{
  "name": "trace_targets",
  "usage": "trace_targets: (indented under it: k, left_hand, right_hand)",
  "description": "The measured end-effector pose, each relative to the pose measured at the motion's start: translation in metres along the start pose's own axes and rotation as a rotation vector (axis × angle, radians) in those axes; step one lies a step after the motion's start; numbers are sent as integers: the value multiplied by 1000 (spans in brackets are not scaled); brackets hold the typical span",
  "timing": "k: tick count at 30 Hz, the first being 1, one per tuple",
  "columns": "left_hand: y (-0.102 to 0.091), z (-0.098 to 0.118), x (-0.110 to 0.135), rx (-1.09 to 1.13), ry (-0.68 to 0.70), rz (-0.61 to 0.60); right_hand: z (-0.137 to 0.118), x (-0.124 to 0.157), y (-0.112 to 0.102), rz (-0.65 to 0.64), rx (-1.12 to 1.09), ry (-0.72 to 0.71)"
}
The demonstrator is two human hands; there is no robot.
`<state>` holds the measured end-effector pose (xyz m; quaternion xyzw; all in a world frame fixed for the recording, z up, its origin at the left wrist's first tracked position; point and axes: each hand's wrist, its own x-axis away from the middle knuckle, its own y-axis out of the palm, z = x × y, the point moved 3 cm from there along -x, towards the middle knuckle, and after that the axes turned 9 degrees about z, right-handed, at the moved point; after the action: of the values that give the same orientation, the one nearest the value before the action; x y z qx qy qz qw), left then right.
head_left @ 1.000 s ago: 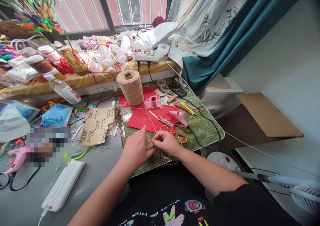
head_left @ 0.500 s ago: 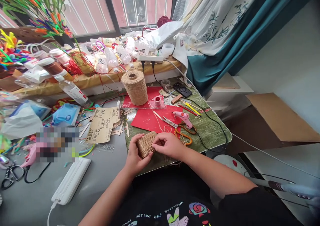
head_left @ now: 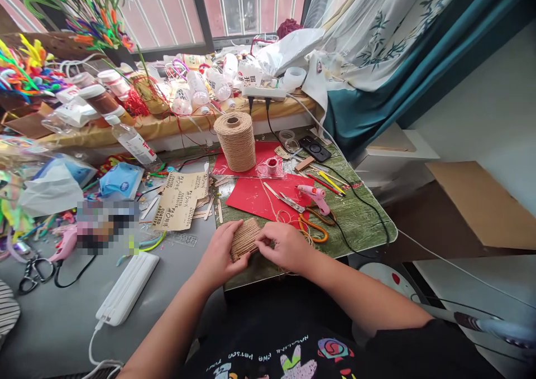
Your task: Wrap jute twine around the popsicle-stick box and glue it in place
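My left hand [head_left: 218,253] grips a small flat piece wrapped in jute twine [head_left: 244,237] at the near edge of the green table [head_left: 360,222]. Its fingers curl round the left side of the piece. My right hand [head_left: 285,246] pinches the twine at the piece's right end, fingers pressed together. Loose twine [head_left: 281,216] runs from there over a red paper sheet [head_left: 255,196] toward a big spool of jute twine [head_left: 235,141] standing farther back.
Scissors [head_left: 288,200], a pink glue gun [head_left: 313,196] and orange-handled scissors [head_left: 315,226] lie right of my hands. Brown sandpaper sheets [head_left: 182,198], wooden sticks and a white power strip [head_left: 126,287] lie left. Bottles and clutter fill the window ledge [head_left: 176,123]. A phone [head_left: 316,148] lies at the back.
The wrapped piece turned in my hands, first showing its broad face, now lying flatter. Both hands stayed on it; the view swung left, so things sit farther right.
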<state>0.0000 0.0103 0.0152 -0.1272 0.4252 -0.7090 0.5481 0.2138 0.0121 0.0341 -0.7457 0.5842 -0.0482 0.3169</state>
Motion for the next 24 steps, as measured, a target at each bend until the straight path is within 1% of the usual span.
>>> trace_targets:
  k: [3, 5, 8, 11, 14, 17, 19, 22, 24]
  left_hand:
    - [2, -3, 1, -11, -7, -16]
    - [0, 0, 0, -29, -4, -22]
    - [-7, 12, -6, -113, 18, -26]
    - [-9, 29, -17, -220, 51, -32]
    - [2, 41, -29, -288, 50, -35]
    - [17, 42, -38, -347, 20, -52]
    - [22, 38, -40, -356, 21, -71]
    - [17, 35, -40, -294, 47, -83]
    - [10, 36, -40, -217, 47, -69]
  right_hand:
    - [14, 2, -9, 39, -126, 186]
    - [22, 4, -7, 56, -214, 298]
    - [30, 7, 2, 82, -280, 393]
    - [33, 8, 10, 112, -324, 448]
    - [35, 7, 13, 122, -390, 490]
    - [43, 6, 12, 125, -509, 545]
    - [50, 4, 11, 95, -603, 567]
    - [56, 2, 5, 46, -668, 559]
    - [54, 2, 2, 26, -680, 533]
